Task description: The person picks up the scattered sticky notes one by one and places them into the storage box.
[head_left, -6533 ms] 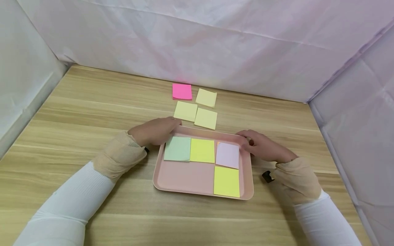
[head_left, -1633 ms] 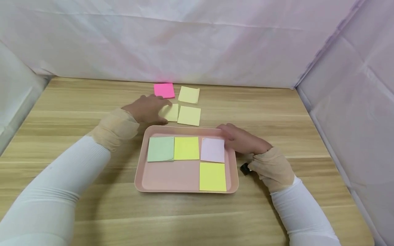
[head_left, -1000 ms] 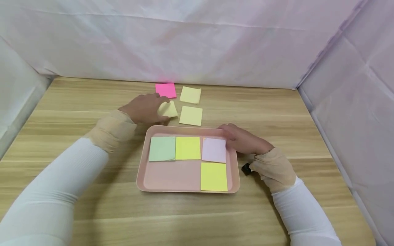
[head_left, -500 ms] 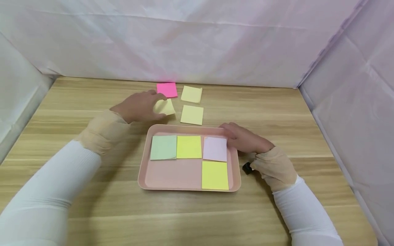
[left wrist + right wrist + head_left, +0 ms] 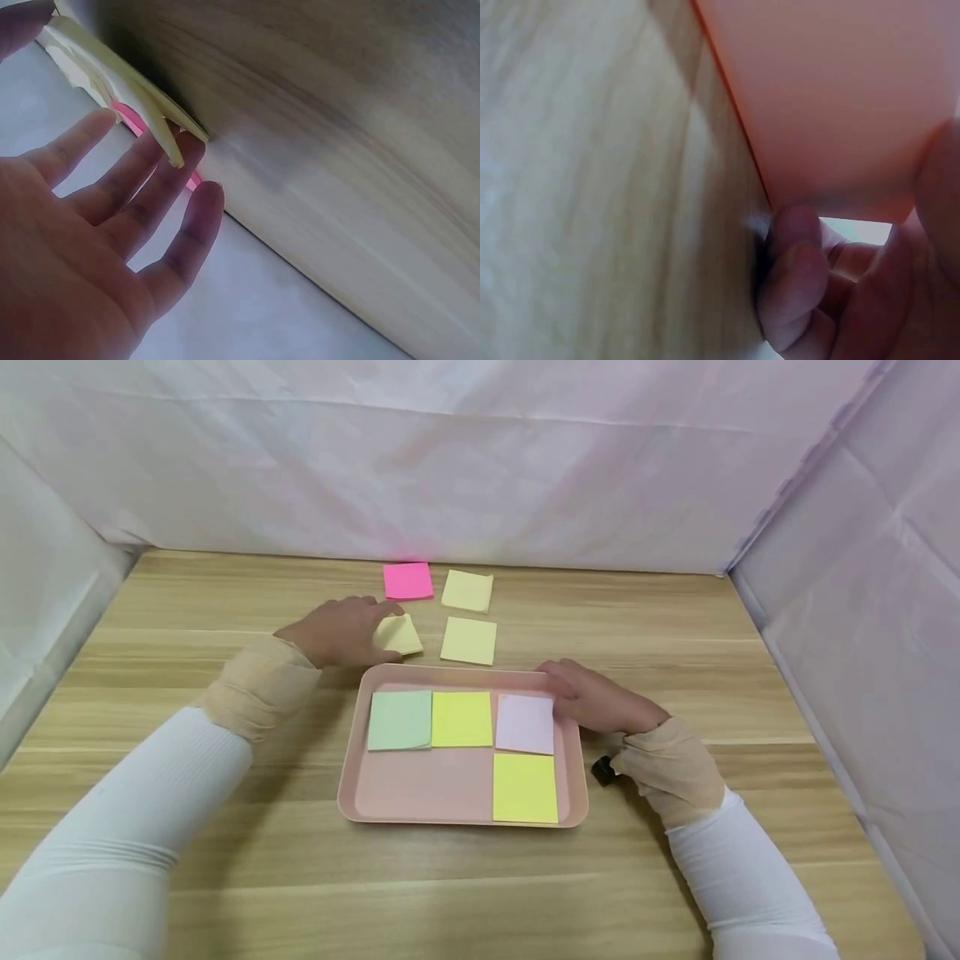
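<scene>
My left hand (image 5: 341, 632) holds a pale yellow sticky note pad (image 5: 399, 635) by its edges, thumb on the near side and fingers on the far side. In the left wrist view this pad (image 5: 112, 71) stands between thumb and fingertips, its sheets fanned apart at one corner. The pink tray (image 5: 420, 785) lies in front of it. My right hand (image 5: 600, 695) grips the tray's far right corner, thumb at the rim and the other fingers curled outside. In the right wrist view the tray's outer wall (image 5: 840, 97) rises beside the curled fingers (image 5: 795, 285).
Inside the tray lie a green pad (image 5: 400, 720), two bright yellow pads (image 5: 462, 719) and a lilac pad (image 5: 525, 724). Beyond it on the wooden table (image 5: 450, 893) are a hot pink pad (image 5: 408, 581) and two pale yellow pads (image 5: 468, 640). A white cloth wall (image 5: 480, 468) stands behind.
My left hand has left the tray's far left corner, taken hold of a pale yellow pad, and shifted it left from its neighbour, turning it slightly. The right hand stays at the tray corner.
</scene>
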`<move>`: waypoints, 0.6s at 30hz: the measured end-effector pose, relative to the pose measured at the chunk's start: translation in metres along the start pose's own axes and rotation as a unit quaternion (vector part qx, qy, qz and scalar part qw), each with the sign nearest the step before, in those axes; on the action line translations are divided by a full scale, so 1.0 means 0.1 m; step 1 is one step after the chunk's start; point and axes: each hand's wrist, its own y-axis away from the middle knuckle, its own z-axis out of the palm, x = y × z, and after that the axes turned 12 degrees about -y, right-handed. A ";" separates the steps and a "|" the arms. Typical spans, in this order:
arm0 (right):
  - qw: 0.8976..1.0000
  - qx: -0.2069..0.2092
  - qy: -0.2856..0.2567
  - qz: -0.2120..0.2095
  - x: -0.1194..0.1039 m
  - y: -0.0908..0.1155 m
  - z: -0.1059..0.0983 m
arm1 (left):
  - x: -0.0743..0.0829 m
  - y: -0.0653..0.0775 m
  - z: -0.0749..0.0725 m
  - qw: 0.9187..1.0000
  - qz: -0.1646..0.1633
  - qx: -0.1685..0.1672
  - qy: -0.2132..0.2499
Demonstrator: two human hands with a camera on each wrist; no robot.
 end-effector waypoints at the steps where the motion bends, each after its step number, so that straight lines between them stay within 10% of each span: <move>1: 1.000 0.002 0.002 -0.001 0.00 0.00 0.00 | 0.00 0.00 0.00 1.000 -0.001 0.000 0.000; 18: 1.000 0.007 -0.003 -0.005 0.01 -0.01 0.01 | -0.06 0.07 -0.07 0.997 -0.036 0.011 0.061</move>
